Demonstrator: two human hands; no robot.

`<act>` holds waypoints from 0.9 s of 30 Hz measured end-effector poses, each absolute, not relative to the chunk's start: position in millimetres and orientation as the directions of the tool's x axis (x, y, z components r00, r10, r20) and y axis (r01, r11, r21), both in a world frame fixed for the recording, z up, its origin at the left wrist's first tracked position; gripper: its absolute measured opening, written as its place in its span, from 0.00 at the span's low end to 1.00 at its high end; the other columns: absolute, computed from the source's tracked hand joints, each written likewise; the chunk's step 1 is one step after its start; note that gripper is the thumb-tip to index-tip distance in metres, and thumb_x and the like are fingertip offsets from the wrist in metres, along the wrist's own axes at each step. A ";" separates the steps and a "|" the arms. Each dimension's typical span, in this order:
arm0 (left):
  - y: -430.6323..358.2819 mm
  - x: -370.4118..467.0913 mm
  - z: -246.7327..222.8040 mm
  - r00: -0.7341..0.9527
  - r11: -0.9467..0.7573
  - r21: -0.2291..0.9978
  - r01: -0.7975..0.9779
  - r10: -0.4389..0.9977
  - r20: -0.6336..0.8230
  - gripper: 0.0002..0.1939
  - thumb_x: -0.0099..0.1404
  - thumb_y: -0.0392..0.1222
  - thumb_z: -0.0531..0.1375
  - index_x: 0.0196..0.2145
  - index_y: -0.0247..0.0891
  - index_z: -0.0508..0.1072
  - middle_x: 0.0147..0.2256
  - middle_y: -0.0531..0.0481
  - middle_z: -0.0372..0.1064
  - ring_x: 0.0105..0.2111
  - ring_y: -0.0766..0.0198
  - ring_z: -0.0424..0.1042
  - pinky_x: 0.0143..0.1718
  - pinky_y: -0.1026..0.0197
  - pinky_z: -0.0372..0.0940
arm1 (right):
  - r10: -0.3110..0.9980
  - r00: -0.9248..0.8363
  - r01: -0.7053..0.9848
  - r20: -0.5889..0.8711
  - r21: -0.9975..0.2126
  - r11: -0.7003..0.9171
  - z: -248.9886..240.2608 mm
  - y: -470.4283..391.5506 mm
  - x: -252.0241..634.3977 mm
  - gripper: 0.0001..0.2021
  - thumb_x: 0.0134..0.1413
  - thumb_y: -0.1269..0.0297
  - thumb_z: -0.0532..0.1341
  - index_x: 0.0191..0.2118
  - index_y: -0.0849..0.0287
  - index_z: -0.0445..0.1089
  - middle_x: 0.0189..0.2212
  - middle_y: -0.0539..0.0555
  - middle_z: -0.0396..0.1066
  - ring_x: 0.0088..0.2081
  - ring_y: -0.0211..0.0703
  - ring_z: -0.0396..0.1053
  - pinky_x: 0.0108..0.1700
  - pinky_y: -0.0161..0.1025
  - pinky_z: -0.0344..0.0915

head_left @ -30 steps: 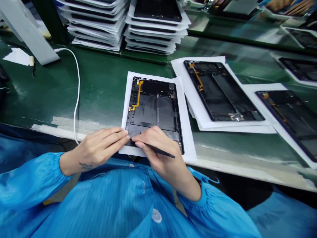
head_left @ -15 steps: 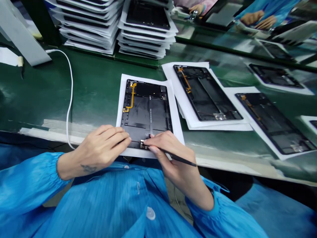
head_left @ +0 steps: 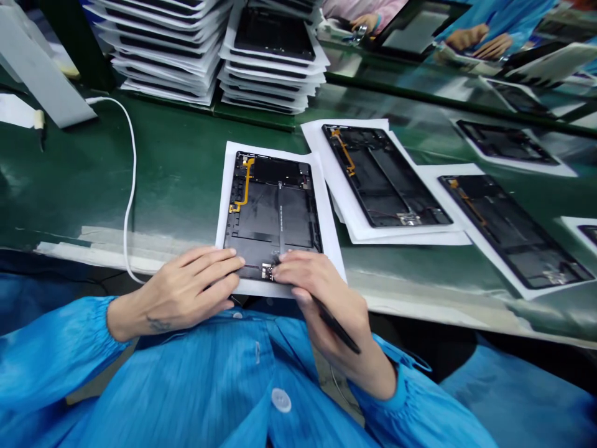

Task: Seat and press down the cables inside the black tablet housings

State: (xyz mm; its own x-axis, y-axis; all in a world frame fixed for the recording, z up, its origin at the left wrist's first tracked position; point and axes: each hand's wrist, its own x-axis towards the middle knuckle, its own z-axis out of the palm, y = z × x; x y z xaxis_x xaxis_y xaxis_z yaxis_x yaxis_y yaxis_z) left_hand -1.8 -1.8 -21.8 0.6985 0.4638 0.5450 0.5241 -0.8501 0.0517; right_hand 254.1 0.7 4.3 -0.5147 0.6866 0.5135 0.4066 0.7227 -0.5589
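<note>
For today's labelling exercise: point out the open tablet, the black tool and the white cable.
Tablet [head_left: 273,208], head view, dark centre panel.
Tool [head_left: 338,326], head view, mid shaft.
Cable [head_left: 131,162], head view, middle of curve.

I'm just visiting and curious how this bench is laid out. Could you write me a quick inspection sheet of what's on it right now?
Surface: green bench mat, glossy, pale tape along its near edge.
Job's things: open tablet chassis on a white sheet, with an orange flex strip at its upper left.
Clutter: two more open chassis on white sheets to the right; stacks of trays at the back.
Hands: left hand rests on the chassis's near edge; right hand holds a thin black tool and presses near a small connector.
Cables: white cable runs over the near edge.
Surroundings: other people's hands at the far side.
</note>
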 end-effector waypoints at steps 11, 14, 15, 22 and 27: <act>14.9 -25.5 -5.1 0.491 -0.673 0.361 0.646 0.728 0.478 0.09 0.74 0.38 0.54 0.39 0.38 0.73 0.41 0.43 0.76 0.42 0.60 0.79 0.42 0.60 0.75 | 0.617 -0.682 0.518 0.394 -0.336 0.787 -4.8 11.5 235.2 0.14 0.61 0.82 0.48 0.37 0.58 0.66 0.34 0.56 0.68 0.35 0.46 0.59 0.35 0.42 0.58; 43.5 -35.5 13.4 0.294 -0.265 0.758 0.595 0.950 0.101 0.21 0.76 0.56 0.48 0.44 0.36 0.72 0.30 0.46 0.75 0.24 0.63 0.76 0.26 0.62 0.73 | 0.648 -0.577 0.516 0.498 -0.393 0.761 -3.5 15.3 221.2 0.14 0.58 0.84 0.48 0.36 0.58 0.64 0.34 0.56 0.66 0.36 0.46 0.59 0.37 0.42 0.59; 52.2 -34.8 19.1 0.291 -0.106 0.844 0.525 0.955 -0.061 0.27 0.75 0.61 0.46 0.45 0.36 0.71 0.29 0.46 0.75 0.23 0.62 0.76 0.24 0.62 0.73 | 0.650 -0.542 0.517 0.533 -0.398 0.758 -2.7 17.2 215.0 0.14 0.57 0.84 0.49 0.36 0.58 0.64 0.34 0.56 0.66 0.37 0.46 0.59 0.37 0.42 0.60; 103.2 -9.1 59.2 0.363 -0.307 0.726 0.615 0.928 0.084 0.22 0.70 0.57 0.52 0.36 0.34 0.72 0.33 0.47 0.73 0.31 0.61 0.71 0.31 0.62 0.67 | 0.616 -0.427 0.526 0.661 -0.373 0.764 -3.1 26.8 187.1 0.14 0.58 0.83 0.49 0.38 0.59 0.66 0.35 0.56 0.68 0.36 0.47 0.61 0.37 0.43 0.61; 171.8 -13.6 129.3 0.386 -0.497 0.540 0.679 0.868 0.313 0.08 0.64 0.46 0.60 0.32 0.39 0.71 0.28 0.52 0.63 0.34 0.60 0.64 0.42 0.60 0.61 | 0.650 -0.429 0.458 0.627 -0.469 0.755 -13.7 23.8 206.8 0.10 0.64 0.77 0.52 0.43 0.57 0.66 0.37 0.56 0.70 0.38 0.47 0.63 0.38 0.43 0.63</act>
